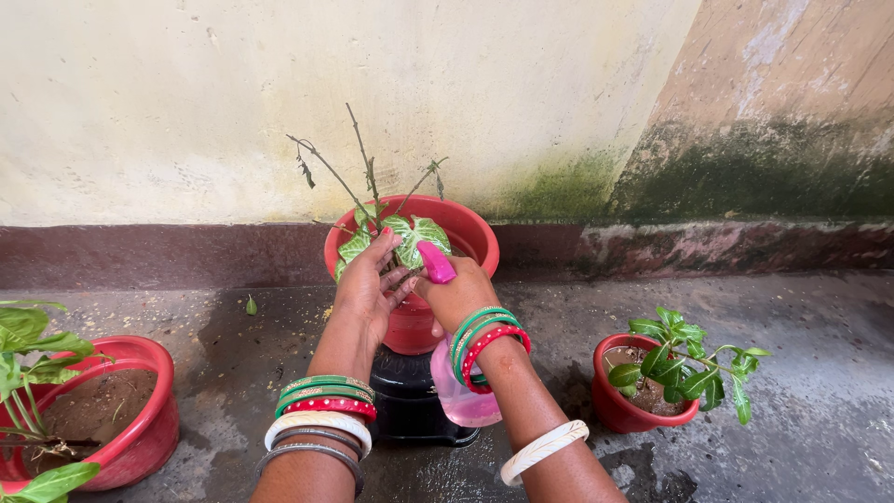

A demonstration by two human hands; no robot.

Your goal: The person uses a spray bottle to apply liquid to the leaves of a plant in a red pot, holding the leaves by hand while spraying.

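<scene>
Hands meet at the red pot (470, 233) in the middle, w/ our left hand (365, 284) open, fingers spread and lying along the variegated green-and-white leaves (410, 235) of the plant in it. It grips nothing; fingertips just touch the leaf edge. Our right hand (456, 293) is closed round the neck of a pink spray bottle (458, 391), its magenta nozzle (435, 262) poking up btwn thumb and fingers, right beside the leaves. The bottle's pale pink body hangs below the wrist, in front of the pot.

Red pot sits on top of a black stand (410, 401), close to the wall (279, 93). Bare thin stems (363, 158) rise from the pot above the leaves.

Both wrists carry bangles: green, red, white and grey on the left forearm (321, 424); green and red at the right wrist, w/ a white one further up.

Off to our left, a wider red tub (154, 410) holds soil and a big-leaved green plant (28, 345), well apart from the hands. To our right, a small red pot (615, 410) w/ a leafy green plant (689, 359) stands on the wet grey floor (801, 373). A single green leaf (250, 305) lies on the floor near the wall base.
</scene>
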